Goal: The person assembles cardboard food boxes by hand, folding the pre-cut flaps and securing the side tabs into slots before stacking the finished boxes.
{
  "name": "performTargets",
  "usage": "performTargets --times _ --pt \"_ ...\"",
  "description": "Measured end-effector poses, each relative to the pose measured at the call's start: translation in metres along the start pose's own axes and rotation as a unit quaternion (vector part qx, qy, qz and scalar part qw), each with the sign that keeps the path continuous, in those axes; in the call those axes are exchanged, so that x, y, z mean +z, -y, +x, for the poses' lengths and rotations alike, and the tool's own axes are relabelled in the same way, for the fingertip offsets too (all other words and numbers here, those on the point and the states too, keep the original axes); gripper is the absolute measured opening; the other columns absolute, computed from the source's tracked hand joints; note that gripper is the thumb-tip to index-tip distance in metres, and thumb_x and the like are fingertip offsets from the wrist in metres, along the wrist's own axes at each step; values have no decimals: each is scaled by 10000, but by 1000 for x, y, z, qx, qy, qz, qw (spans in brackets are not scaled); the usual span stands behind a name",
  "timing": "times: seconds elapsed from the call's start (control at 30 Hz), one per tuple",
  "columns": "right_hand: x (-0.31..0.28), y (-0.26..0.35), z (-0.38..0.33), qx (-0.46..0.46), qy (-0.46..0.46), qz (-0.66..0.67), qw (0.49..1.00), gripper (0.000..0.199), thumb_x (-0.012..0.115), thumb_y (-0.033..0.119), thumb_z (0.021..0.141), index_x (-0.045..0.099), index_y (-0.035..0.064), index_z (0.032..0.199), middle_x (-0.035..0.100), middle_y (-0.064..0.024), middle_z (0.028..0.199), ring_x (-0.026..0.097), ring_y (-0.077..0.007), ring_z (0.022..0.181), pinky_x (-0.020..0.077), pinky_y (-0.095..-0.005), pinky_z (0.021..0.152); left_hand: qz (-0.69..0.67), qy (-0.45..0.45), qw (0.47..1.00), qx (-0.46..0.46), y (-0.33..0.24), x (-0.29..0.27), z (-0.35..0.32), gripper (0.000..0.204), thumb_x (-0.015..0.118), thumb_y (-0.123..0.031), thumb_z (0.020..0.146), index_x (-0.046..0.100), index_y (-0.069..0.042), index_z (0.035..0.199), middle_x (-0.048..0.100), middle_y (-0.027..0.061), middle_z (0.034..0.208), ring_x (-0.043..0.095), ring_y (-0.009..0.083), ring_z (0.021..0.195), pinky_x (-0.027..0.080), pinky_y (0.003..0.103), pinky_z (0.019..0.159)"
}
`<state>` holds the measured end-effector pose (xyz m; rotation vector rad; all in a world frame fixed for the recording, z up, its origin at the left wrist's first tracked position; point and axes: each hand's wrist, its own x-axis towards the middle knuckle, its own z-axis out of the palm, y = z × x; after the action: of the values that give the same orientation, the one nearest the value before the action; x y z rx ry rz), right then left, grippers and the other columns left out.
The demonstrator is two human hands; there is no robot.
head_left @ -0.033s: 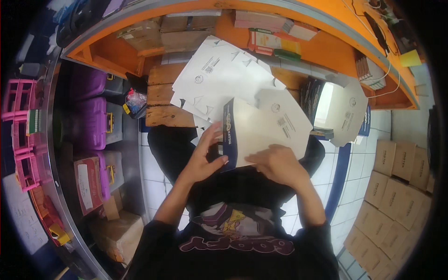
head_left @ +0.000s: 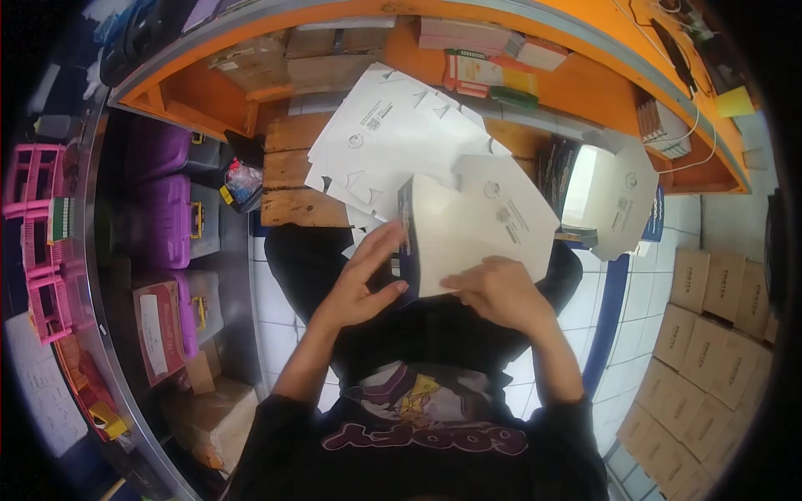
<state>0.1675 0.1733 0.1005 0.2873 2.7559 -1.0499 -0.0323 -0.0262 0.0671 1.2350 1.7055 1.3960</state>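
On my lap lies a creased card folder blank [head_left: 455, 234], white on its upper face, with a dark blue printed strip [head_left: 408, 242] bent up along its left side. My left hand [head_left: 364, 280] rests against that strip, fingers stretched along its outer side and thumb apart near the lower corner. On the white panel near its lower edge, my right hand [head_left: 494, 288] presses with its index finger; the other fingers are bent. Beyond the blank, a loose pile of similar white blanks [head_left: 397, 134] with cut slots and small printing overlaps the blank's far edge.
A wooden bench [head_left: 292, 196] carries the pile. To the right stand more folded blue-and-white card pieces [head_left: 614, 200]. Ahead is an orange shelf [head_left: 585, 96] holding cartons. Purple-lidded bins [head_left: 170, 219] line the left; stacked brown boxes [head_left: 710, 351] fill the right.
The blue strip has tilted more upright and shows narrower. My left fingers have shifted slightly right with it. My right hand has barely moved.
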Motion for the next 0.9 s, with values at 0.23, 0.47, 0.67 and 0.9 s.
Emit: performTargets --times 0.23,0.47,0.67,0.9 --pt "-8 -10 7 27 -53 79 995 172 656 242 955 754 101 945 707 -147 770 669 -397 762 510 -492 743 118 3 993 26 -10 -27 9 181 842 -112 790 765 -89 952 629 126 1321 523 381 1323 418 461 1094" --pt "2 20 20 61 -65 11 996 181 667 224 947 725 68 872 690 -175 754 659 -416 748 511 -494 721 327 -71 939 74 -36 3 3 131 826 -112 774 751 -108 882 629 96 1208 516 373 1292 363 543 1113" --pt "4 30 19 44 -52 -11 998 157 698 245 931 741 97 899 699 -157 759 655 -396 760 508 -504 727 335 -3 940 57 -31 -2 7 156 834 -174 795 758 -111 917 599 104 1284 493 376 1302 352 528 1118" --pt "-24 19 0 58 -94 -85 990 120 756 224 877 774 110 910 751 -100 845 692 -334 825 503 -484 926 163 -55 984 -45 -3 -20 10 148 804 -146 871 740 -74 983 580 146 1334 523 323 1234 430 409 1030"
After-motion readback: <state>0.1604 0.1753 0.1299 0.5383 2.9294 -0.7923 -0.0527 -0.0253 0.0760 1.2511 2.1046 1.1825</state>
